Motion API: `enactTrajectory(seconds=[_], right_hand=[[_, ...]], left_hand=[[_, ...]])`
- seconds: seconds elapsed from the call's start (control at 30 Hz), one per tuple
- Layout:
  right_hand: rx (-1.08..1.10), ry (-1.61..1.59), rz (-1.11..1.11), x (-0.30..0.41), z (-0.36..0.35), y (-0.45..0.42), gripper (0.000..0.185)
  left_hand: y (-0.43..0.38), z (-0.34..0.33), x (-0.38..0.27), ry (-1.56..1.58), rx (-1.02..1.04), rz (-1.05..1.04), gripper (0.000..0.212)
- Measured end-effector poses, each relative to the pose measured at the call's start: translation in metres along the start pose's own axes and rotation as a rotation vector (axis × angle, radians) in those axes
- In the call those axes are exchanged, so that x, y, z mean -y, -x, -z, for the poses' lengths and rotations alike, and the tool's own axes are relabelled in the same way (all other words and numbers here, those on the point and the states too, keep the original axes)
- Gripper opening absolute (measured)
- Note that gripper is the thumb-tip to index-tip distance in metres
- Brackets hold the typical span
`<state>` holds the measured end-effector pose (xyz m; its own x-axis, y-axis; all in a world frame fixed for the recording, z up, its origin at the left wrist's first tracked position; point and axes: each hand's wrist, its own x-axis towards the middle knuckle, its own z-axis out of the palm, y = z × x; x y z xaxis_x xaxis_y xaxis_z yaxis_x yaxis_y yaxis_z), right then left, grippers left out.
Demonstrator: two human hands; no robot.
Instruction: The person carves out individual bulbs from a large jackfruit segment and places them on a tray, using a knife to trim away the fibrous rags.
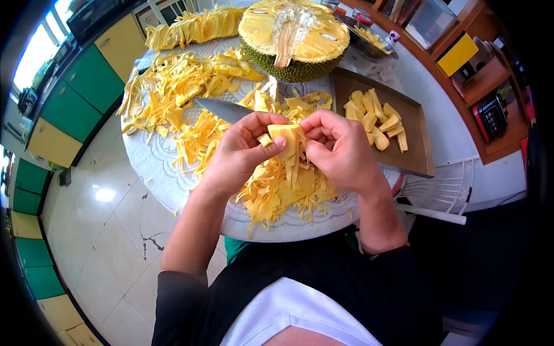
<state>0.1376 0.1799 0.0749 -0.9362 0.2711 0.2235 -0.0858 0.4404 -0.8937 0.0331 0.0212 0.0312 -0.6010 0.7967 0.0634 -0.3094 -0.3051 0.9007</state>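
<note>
A yellow jackfruit piece [283,137] is gripped between the thumb and fingers of my left hand [243,149]. My right hand [339,149] pinches the right edge of that piece, where pale strands hang down. Beyond my left hand shows a knife blade [221,110]; its handle is hidden, so I cannot tell what it rests on. Below both hands lies a heap of yellow jackfruit strands [281,194]. To the right, several cleaned jackfruit pods [376,116] sit in a shallow cardboard tray [413,153].
Half a jackfruit [298,39] stands cut side up at the back, beside a long jackfruit section [194,28]. More strands [169,93] cover the left of the cloth-covered table [149,145]. A metal bowl [389,54] stands back right; a white wire rack [446,186] is lower right.
</note>
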Motion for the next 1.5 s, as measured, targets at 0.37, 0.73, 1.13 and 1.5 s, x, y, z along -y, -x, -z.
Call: enactTrajectory(seconds=[0.37, 0.73, 1.13, 1.5], right_hand=[[-0.094, -0.053, 0.019, -0.015, 0.021, -0.011, 0.014], [0.055, -0.462, -0.155, -0.006, 0.013, -0.011, 0.013], [0.231, -0.351, -0.184, -0.001, 0.004, -0.015, 0.019], [0.271, -0.178, -0.106, 0.003, 0.009, -0.014, 0.019]], left_hand=[[0.003, 0.012, -0.004, 0.358, 0.153, 0.094, 0.037], [-0.002, 0.011, -0.003, 0.542, 0.165, 0.061, 0.038], [0.004, 0.003, -0.004, 0.077, 0.019, 0.043, 0.046], [0.003, 0.003, -0.003, 0.031, 0.088, 0.028, 0.047]])
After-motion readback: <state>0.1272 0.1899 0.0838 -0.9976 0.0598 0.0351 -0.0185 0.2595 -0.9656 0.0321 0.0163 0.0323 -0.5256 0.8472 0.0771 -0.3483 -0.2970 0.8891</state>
